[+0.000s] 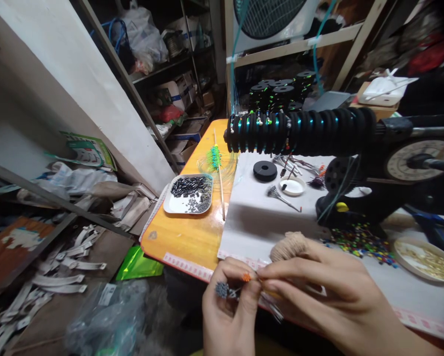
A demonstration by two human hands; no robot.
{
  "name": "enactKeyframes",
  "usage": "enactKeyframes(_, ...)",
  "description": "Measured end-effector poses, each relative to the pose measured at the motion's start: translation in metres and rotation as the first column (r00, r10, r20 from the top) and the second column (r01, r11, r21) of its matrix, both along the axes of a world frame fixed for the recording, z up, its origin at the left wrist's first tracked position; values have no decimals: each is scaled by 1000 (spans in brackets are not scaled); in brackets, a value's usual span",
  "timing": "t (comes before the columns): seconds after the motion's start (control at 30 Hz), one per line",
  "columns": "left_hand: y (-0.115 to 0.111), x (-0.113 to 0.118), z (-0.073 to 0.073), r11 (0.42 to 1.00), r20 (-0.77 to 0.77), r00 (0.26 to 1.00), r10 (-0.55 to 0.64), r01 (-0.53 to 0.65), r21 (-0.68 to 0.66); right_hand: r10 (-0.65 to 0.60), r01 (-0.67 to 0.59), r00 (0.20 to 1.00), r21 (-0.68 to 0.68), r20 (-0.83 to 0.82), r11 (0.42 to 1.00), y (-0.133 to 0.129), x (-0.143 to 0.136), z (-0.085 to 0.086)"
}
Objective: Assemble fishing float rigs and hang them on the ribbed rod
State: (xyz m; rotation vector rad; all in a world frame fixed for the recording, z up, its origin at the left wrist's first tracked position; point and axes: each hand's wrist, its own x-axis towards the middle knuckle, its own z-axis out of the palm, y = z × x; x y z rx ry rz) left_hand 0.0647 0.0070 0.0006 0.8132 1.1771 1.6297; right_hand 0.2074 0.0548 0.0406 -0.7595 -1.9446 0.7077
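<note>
My left hand (pixel 225 316) is closed around a small bundle of thin strands. Dark grey bead-like pieces (pixel 222 289) cluster at one end of it, and orange tips (pixel 246 277) show between thumb and forefinger. Silvery strand ends (pixel 274 311) stick out below the fingers. My right hand (pixel 329 291) meets the left at the fingertips, its thumb and forefinger pinched close to the orange tips. What lies in that pinch is too small to make out. A tan ribbed wrapping (pixel 290 245) covers one finger of the right hand.
A black machine (pixel 355 183) carries a row of black spools (pixel 299 131). White tray (pixel 188 210) holds black tubes and grey bits. Nearby are a green-wrapped stick (pixel 214 157), a loose spool (pixel 265 171), colourful beads (pixel 359 242) and a dish of gold-coloured pieces (pixel 425 262).
</note>
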Motion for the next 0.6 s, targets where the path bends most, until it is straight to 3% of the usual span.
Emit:
enactKeyframes(0.17,-2,0,2,997,307,951,-28,4,78,29,-29,994,1,104,1000,-5,-5,-1)
enactKeyframes(0.27,1,-14,5,992,410,910,-65,16,123,34,-36,991,11,132,999,-8,-3,-1)
enactKeyframes(0.47,10,-54,11,978,206,974,-95,53,200,59,-63,984,23,170,998,-5,4,1)
enactKeyframes(0.6,7,-47,15,973,154,985,-79,43,228,65,-67,983,5,175,998,-6,3,5)
